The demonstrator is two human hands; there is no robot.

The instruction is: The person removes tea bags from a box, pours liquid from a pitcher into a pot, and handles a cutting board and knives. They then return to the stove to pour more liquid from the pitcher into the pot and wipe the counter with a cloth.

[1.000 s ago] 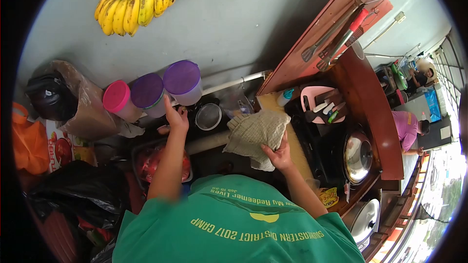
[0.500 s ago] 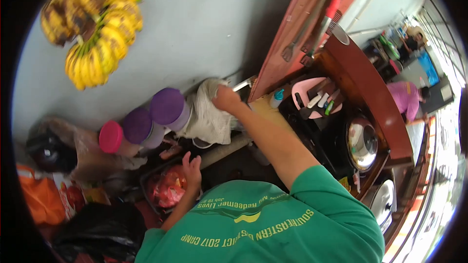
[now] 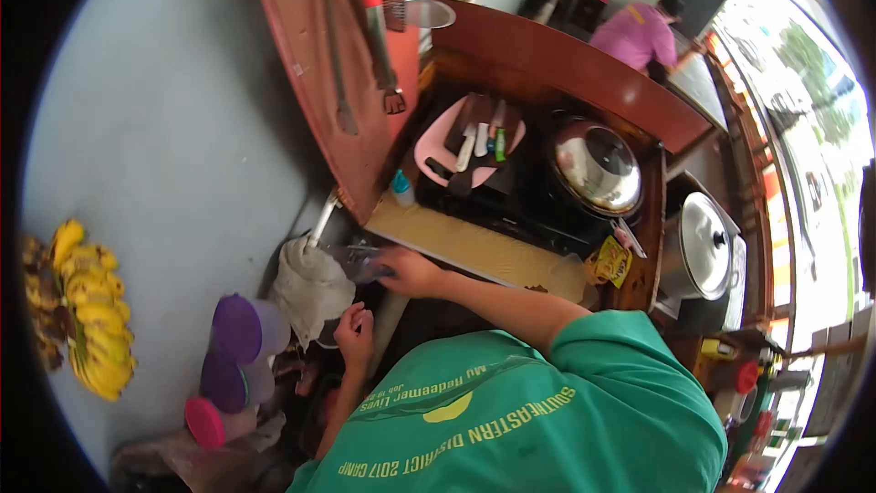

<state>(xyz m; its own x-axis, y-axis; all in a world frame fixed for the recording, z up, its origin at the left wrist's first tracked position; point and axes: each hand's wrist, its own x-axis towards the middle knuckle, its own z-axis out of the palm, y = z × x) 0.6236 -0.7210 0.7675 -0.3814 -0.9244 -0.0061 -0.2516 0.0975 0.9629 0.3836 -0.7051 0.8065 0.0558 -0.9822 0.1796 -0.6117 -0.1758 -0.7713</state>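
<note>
- Here's the right hand (image 3: 412,274), stretched out at the edge of the tabletop (image 3: 465,242), its fingers right up against a piece of clear plastic (image 3: 356,262); whether they grip it or only touch it, I can't tell.
- And the left hand (image 3: 354,333) sits lower and nearer the body, fingers curled in just beside the cloth (image 3: 315,288); whether anything is inside that curl, I can't tell.
- The cloth itself, pale and rumpled, hangs near the wall below the end of a white rod (image 3: 323,219), the clear plastic just to its right; what holds it up is hard to see.
- Left of the cloth, three containers in a row: a purple lid (image 3: 234,322), a second, darker purple lid (image 3: 222,382), then a pink lid (image 3: 205,422).
- Beyond the right hand, a bottle with a blue top (image 3: 402,186) stands near the black stove (image 3: 529,228).
- Over on the stove, a pink board (image 3: 434,141) carries several knives (image 3: 466,148), and right of it gleams a domed lid (image 3: 598,164).
- Closer in, a yellow packet (image 3: 611,262) lies by the tabletop's right end.
</note>
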